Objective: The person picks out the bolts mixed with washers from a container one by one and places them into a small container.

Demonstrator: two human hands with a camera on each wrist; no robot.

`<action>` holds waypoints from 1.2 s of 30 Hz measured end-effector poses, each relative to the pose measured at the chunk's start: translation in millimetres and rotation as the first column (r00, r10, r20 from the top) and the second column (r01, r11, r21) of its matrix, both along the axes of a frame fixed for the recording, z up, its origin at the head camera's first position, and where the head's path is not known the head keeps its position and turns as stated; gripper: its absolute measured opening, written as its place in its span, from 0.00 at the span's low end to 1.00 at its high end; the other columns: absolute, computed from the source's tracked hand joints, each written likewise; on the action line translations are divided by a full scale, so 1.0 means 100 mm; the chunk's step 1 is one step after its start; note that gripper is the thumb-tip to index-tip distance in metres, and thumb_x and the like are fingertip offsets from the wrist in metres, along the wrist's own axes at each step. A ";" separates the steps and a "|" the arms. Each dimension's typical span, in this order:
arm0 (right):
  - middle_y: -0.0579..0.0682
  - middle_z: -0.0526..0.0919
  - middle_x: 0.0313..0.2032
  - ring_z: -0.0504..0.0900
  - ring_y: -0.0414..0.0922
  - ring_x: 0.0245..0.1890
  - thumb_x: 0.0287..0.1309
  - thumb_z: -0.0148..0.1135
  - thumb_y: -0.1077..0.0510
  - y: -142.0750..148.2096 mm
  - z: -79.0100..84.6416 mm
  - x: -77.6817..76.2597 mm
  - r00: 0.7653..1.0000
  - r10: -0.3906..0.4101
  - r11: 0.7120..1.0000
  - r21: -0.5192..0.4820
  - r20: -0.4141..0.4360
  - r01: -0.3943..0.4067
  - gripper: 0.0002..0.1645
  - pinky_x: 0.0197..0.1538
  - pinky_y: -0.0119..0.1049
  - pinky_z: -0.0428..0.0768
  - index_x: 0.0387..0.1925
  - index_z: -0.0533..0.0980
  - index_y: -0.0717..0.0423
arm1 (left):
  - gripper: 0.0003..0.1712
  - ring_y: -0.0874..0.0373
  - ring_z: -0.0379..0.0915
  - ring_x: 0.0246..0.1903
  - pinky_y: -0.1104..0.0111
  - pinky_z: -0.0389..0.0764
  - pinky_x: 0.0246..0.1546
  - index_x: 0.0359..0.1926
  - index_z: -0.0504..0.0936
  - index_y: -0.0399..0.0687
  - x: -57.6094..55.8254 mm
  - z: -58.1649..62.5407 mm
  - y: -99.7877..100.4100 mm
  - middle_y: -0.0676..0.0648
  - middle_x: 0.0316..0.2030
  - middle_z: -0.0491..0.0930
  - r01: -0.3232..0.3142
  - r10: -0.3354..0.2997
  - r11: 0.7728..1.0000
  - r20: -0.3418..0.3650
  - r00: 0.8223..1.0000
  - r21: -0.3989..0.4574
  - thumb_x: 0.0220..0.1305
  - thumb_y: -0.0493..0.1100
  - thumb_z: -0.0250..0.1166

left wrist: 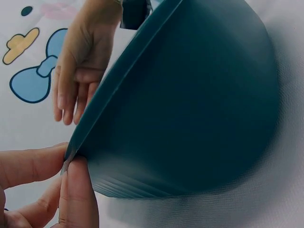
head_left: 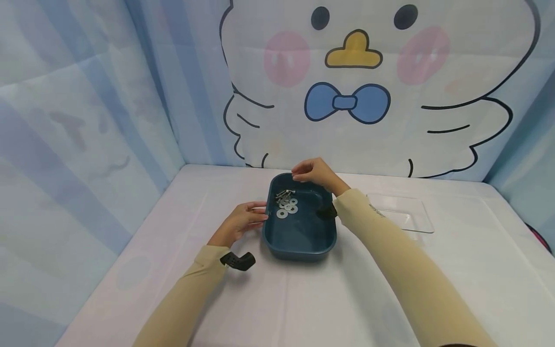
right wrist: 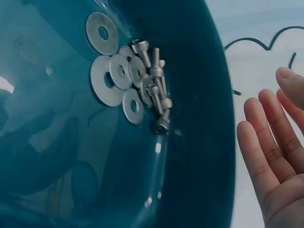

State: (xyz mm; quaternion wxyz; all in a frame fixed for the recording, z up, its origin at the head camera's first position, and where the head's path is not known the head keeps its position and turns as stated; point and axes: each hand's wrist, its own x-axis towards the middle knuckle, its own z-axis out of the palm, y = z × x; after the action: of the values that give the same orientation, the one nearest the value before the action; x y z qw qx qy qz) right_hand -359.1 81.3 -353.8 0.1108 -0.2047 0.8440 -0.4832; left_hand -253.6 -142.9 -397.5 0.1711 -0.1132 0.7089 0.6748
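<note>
In the head view, a dark blue plastic bin (head_left: pixel 299 237) stands upright on the table (head_left: pixel 264 308), near the far edge and closer to the far-left corner than to the far-right one. Flat washers (head_left: pixel 282 213) and metal screws (head_left: pixel 284 195) lie in it, toward its far-left corner. The left hand (head_left: pixel 240 222) is at the bin's left wall. The right hand (head_left: pixel 318 173) is over the far edge of the bin, fingers slightly bent. A clear plastic tray (head_left: pixel 412 212) lies near the table's far-right corner, partly hidden by the right sleeve (head_left: pixel 390 246). A black wrist strap (head_left: pixel 238 261) is on the left wrist, and a printed curtain (head_left: pixel 360 144) hangs behind.

In the left wrist view, the left hand's thumb and fingers pinch the bin's rim (left wrist: pixel 111 90). Across the bin, the right hand points downward with its fingers loosely extended.

In the right wrist view, the washers overlap on the bin's floor, apart from one at the end of the group, with the screws heaped beside them toward the far wall. Beyond that wall, the right hand is open, palm showing and fingers relaxed, gripping nothing.
</note>
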 end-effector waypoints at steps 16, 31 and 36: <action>0.66 0.81 0.48 0.81 0.55 0.47 0.59 0.60 0.64 -0.26 -0.32 -0.01 0.996 0.079 0.995 0.057 0.052 -0.082 0.17 0.52 0.46 0.79 0.49 0.76 0.70 | 0.28 0.58 0.77 0.43 0.60 0.75 0.56 0.63 0.69 0.45 -0.02 -0.01 -0.01 0.39 0.57 0.74 -0.004 0.004 1.000 0.010 1.000 -0.004 0.61 0.31 0.60; 0.61 0.85 0.42 0.83 0.50 0.41 0.55 0.63 0.64 -0.44 -0.47 0.01 1.000 0.003 0.979 0.206 -0.031 0.003 0.12 0.48 0.39 0.81 0.42 0.80 0.65 | 0.27 0.54 0.77 0.47 0.59 0.74 0.57 0.63 0.70 0.44 -0.02 -0.02 0.00 0.38 0.57 0.74 0.006 -0.006 1.000 0.003 1.000 0.009 0.62 0.31 0.59; 0.61 0.85 0.42 0.84 0.50 0.42 0.56 0.62 0.66 -0.49 -0.46 0.04 1.000 0.027 0.980 0.195 0.004 -0.027 0.11 0.49 0.39 0.81 0.42 0.80 0.66 | 0.27 0.57 0.77 0.43 0.60 0.76 0.55 0.62 0.70 0.44 -0.01 -0.01 -0.01 0.39 0.55 0.74 -0.004 0.004 1.000 0.006 1.000 0.001 0.61 0.31 0.60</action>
State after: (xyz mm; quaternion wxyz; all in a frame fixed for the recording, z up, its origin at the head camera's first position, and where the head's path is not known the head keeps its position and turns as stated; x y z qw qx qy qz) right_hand -354.8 32.0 -399.8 0.1375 -0.2040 0.8843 -0.3969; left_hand -255.0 -143.9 -398.2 0.1718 -0.1163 0.7079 0.6752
